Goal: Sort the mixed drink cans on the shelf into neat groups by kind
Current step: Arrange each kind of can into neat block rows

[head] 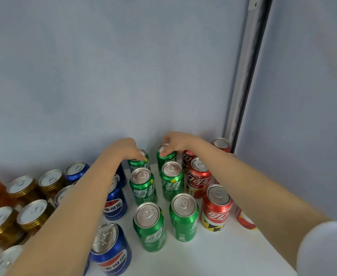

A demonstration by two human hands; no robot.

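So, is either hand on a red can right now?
No: the left hand grips the left rear green can and the right hand the right rear green can.

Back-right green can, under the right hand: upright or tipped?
Upright. The back-right green can has its lid facing up; the right hand grips its top.

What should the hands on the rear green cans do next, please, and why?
Probably let go and withdraw: the left hand grips the left rear green can, the right hand the right rear green can; both stand in line behind four other green cans.
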